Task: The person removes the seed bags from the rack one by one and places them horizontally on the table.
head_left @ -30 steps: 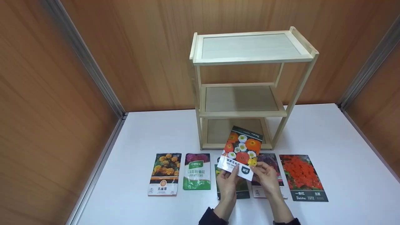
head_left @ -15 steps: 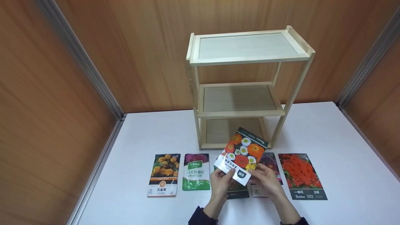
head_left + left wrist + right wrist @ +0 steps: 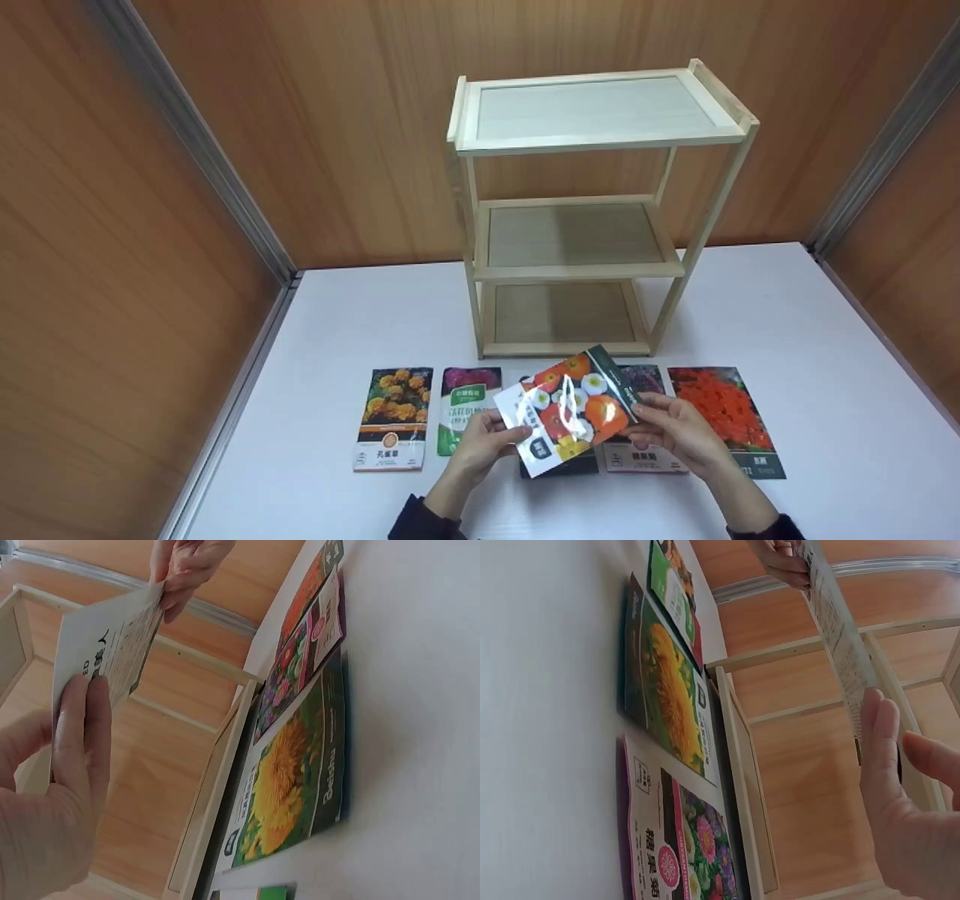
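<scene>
We see the seed packet (image 3: 568, 409) held above the table (image 3: 825, 420) in the lower middle of the head view, tilted so that its long side runs from lower left to upper right. The left hand (image 3: 480, 442) pinches its white lower-left end between thumb and fingers, and the right hand (image 3: 679, 429) pinches its dark upper-right end, so the packet spans the gap between both hands. It is a flat, glossy rectangular pouch printed with orange, red and white flowers, and a streak of glare crosses its middle. In the left wrist view its back (image 3: 112, 652) shows white with small print.

Below it, a row of other flat packets lies on the smooth white table: a marigold packet (image 3: 394, 416) at the left, a green-and-purple packet (image 3: 466, 405), a sunflower packet (image 3: 289, 780) partly hidden under the hands, a purple packet (image 3: 641, 420) and a red-flower packet (image 3: 724, 409) at the right. Behind the row stands a pale wooden three-tier shelf (image 3: 592, 210) against brown wood-grain walls (image 3: 150, 187).
</scene>
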{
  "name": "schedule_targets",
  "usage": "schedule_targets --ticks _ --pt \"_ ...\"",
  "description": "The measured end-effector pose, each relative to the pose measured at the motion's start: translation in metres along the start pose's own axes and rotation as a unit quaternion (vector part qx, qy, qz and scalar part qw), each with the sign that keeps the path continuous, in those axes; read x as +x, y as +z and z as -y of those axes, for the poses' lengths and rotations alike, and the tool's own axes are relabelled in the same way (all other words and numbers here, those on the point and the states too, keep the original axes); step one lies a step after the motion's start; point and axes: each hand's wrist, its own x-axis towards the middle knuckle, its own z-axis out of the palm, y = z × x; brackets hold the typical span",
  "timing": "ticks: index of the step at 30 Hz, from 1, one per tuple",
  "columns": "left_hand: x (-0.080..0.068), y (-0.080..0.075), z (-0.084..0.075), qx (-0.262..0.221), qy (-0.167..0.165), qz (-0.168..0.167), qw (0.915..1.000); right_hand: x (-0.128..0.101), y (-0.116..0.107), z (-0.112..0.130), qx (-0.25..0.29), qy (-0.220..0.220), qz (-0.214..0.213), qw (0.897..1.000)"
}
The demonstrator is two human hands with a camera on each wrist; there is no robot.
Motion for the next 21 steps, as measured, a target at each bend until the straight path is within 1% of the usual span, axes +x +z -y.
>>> schedule_targets --ticks 3,6,9,10,12,14,15,17,18,19,21 --pt "-0.003 -0.01 -0.002 0.009 -0.012 0.015 0.9998 -0.003 -0.002 -0.003 -0.029 0.006 0.021 0.999" --pt "-0.005 -0.016 -0.002 0.011 -0.018 0.027 0.9994 -0.004 -0.001 -0.005 -0.048 0.01 0.027 0.998" --pt "-0.005 -0.018 -0.004 0.012 -0.017 0.024 0.9995 -0.005 0.001 -0.007 -0.05 0.007 0.016 0.999" --pt "-0.004 -0.017 -0.004 0.006 -0.016 0.017 0.9997 -0.005 0.003 -0.007 -0.045 0.005 0.01 0.999" --pt "-0.003 -0.012 -0.007 -0.007 -0.014 -0.011 0.9998 -0.004 0.006 -0.007 -0.035 0.002 -0.012 0.999" --pt "0.0 -0.005 -0.005 -0.035 -0.003 -0.057 0.9978 -0.004 0.009 -0.008 -0.022 -0.003 -0.034 0.999" --pt "0.001 0.0 -0.004 -0.052 0.006 -0.085 0.995 -0.003 0.011 -0.008 -0.015 -0.003 -0.048 0.999" --pt "0.005 0.012 0.0 -0.089 0.028 -0.136 0.9863 -0.001 0.016 -0.01 0.0 -0.002 -0.081 0.997" --pt "0.009 0.017 0.005 -0.109 0.042 -0.157 0.9807 0.0 0.019 -0.012 0.009 -0.002 -0.095 0.995" --pt "0.011 0.024 0.008 -0.126 0.055 -0.172 0.9753 0.002 0.022 -0.014 0.018 -0.004 -0.109 0.994" --pt "0.014 0.038 0.014 -0.161 0.079 -0.189 0.9654 0.006 0.031 -0.018 0.038 -0.003 -0.15 0.988"
